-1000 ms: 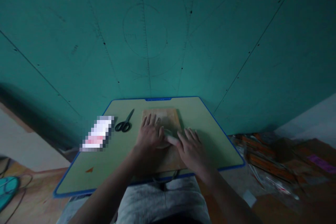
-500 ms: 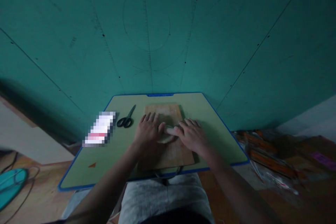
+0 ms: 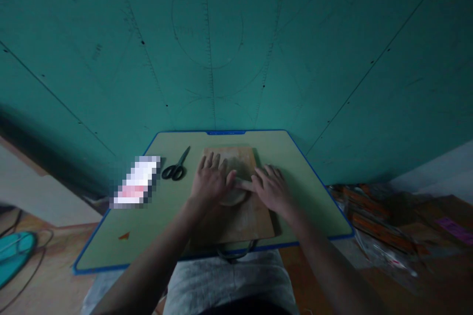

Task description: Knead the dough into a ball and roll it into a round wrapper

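A short pale rolling pin [image 3: 244,185] lies crosswise over a flat round of dough [image 3: 232,199]. Both rest on a wooden board [image 3: 254,219]. My left hand [image 3: 210,182] is palm down over the pin's left end, its fingers stretched out toward the wall. At the other end, my right hand [image 3: 272,188] lies flat over the pin with fingers extended and spread. Only the pin's middle shows between the hands; the ends are hidden beneath them. Part of the dough's left side is covered by my left hand.
Under the board is a pale folding table [image 3: 306,206] with a blue rim. Black-handled scissors [image 3: 175,170], a blurred-out white and pink item [image 3: 136,182] and a small orange-brown triangle [image 3: 124,236] lie left. A green wall [image 3: 229,83] stands behind; packages [image 3: 384,229] lie right.
My left hand has shifted slightly forward. My right thumb has drawn back, baring more of the pin. The dough's front edge shows rounder, and the whole view has shifted a little.
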The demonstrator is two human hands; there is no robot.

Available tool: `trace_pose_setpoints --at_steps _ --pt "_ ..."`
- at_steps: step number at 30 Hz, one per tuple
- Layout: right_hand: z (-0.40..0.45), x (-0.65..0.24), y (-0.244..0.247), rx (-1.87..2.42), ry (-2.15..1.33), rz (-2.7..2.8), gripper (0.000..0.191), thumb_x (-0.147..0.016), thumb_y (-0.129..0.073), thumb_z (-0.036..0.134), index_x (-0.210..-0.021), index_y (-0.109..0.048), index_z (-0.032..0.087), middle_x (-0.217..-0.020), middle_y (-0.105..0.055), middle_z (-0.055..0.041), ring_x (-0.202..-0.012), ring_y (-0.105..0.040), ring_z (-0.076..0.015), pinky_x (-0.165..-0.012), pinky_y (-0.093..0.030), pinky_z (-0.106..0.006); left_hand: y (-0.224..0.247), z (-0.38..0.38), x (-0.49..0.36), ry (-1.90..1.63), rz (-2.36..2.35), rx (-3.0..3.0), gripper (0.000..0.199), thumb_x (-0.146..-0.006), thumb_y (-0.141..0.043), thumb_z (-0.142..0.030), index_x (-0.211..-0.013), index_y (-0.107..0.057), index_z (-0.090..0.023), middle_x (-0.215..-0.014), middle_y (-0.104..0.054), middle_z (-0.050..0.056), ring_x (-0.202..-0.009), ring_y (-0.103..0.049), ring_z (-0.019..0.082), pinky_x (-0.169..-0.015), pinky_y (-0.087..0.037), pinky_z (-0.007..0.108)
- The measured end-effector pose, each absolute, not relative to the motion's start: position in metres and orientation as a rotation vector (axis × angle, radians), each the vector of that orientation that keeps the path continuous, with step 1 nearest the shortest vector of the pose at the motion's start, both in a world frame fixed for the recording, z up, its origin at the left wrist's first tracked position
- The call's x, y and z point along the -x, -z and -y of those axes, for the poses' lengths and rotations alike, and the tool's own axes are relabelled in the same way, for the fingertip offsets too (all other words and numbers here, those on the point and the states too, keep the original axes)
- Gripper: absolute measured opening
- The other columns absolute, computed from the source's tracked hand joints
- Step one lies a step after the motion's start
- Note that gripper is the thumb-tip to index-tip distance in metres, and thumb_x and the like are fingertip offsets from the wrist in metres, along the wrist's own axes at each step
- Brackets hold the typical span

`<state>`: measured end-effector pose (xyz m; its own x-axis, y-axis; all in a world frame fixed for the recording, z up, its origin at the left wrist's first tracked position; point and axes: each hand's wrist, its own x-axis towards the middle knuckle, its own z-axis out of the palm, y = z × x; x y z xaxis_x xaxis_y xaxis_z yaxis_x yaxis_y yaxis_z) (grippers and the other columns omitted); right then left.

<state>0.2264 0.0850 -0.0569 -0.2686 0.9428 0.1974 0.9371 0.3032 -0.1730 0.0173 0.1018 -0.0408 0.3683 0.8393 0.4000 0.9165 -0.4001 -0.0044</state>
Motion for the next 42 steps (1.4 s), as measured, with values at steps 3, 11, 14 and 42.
trace_pose_setpoints --at_steps 3,11,14,42 --pt "-0.054 -0.224 0.059 1.72 0.004 2.261 0.05 -0.103 -0.032 0.04 -0.14 -0.056 0.017 -0.145 -0.054 -0.0158 -0.139 -0.042 -0.0315 -0.115 -0.03 -0.052 0.041 -0.055 -0.01 0.529 1.546 2.409 0.047 -0.098 -0.045 -0.042 -0.129 -0.06 -0.009 -0.137 -0.059 0.022 -0.131 -0.051 0.036 -0.11 -0.037 0.053" --pt "-0.056 -0.219 0.049 1.621 -0.019 2.351 0.048 -0.102 -0.033 0.033 -0.141 -0.056 0.017 -0.147 -0.053 -0.0137 -0.142 -0.038 -0.0304 -0.116 -0.028 -0.051 0.056 0.021 -0.004 0.594 1.452 2.433 0.049 -0.094 -0.045 -0.023 -0.142 -0.046 -0.009 -0.137 -0.061 0.018 -0.122 -0.06 0.03 -0.097 -0.052 0.043" --pt "-0.076 -0.209 0.043 1.554 0.005 2.402 0.048 -0.1 -0.035 0.029 -0.142 -0.055 0.017 -0.15 -0.049 -0.0136 -0.144 -0.035 -0.0301 -0.119 -0.023 -0.052 0.069 0.027 -0.005 0.618 1.424 2.407 0.051 -0.096 -0.042 -0.02 -0.145 -0.04 -0.006 -0.139 -0.059 0.02 -0.128 -0.058 0.03 -0.098 -0.054 0.041" --pt "-0.136 -0.077 0.027 1.105 -0.222 2.643 0.045 -0.095 -0.044 0.022 -0.138 -0.056 0.019 -0.144 -0.054 -0.012 -0.136 -0.044 -0.0239 -0.117 -0.029 -0.044 0.08 0.033 -0.002 0.861 1.822 2.507 0.08 -0.089 -0.04 -0.007 -0.16 -0.006 -0.02 -0.161 -0.031 0.018 -0.149 -0.027 0.032 -0.113 -0.041 0.055"
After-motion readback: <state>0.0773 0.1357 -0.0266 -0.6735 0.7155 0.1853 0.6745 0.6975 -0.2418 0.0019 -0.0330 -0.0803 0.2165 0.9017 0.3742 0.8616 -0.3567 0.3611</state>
